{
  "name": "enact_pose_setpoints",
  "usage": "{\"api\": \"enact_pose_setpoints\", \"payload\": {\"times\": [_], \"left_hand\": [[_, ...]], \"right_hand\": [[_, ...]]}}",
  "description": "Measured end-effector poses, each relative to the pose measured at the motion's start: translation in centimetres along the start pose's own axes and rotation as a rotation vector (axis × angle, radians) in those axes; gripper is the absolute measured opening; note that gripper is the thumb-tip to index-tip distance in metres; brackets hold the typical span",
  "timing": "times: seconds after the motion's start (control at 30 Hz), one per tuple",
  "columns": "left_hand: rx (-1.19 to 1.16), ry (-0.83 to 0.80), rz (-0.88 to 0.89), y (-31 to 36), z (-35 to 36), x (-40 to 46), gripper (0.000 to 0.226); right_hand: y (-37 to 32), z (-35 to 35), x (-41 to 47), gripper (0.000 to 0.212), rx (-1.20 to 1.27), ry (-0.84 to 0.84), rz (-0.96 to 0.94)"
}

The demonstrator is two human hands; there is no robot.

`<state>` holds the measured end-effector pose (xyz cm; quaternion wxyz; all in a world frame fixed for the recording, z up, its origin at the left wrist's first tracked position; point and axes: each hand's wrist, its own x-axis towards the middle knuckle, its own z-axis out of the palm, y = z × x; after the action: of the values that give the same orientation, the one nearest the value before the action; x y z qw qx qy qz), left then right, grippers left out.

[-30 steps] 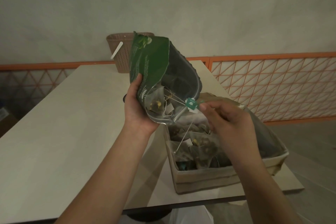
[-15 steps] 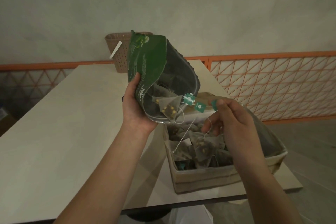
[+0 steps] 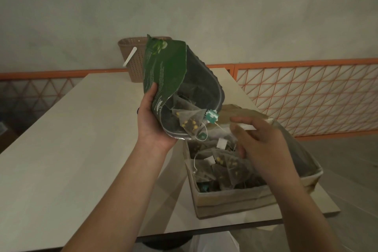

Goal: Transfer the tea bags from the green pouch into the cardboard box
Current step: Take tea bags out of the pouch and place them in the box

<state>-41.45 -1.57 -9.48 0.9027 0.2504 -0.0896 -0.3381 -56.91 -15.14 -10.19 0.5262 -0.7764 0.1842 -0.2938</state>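
**Transfer well advanced, a few bags left in the pouch**

A pale table (image 3: pixel 61 159) is seen before a plain wall and an orange lattice railing (image 3: pixel 306 98), with a woven basket (image 3: pixel 135 61) at the far end. The cardboard box (image 3: pixel 231 200), set at the table's near right corner, is already heaped with tea bags (image 3: pixel 225 168). The green pouch (image 3: pixel 163 71) is gripped by the left hand (image 3: pixel 153 120) and tipped mouth-down over the box. The right hand (image 3: pixel 263 147) is held above the box, fingers loosely extended, nothing visibly pinched. One tea bag (image 3: pixel 189 121) is lodged at the pouch mouth; at least one more is glimpsed behind it.
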Motion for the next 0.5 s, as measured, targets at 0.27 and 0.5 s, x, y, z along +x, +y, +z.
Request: {"api": "enact_pose_setpoints", "payload": {"times": [0.27,0.5], "left_hand": [[0.003,-0.013,0.015,0.2,0.1,-0.1,0.058],[0.011,-0.011,0.032,0.0,-0.1,0.2,0.059]], "right_hand": [[-0.5,0.3,-0.3,0.029,0.029,-0.009,-0.033],[-1.9,-1.5,0.8,0.005,-0.184,-0.001,-0.203]]}}
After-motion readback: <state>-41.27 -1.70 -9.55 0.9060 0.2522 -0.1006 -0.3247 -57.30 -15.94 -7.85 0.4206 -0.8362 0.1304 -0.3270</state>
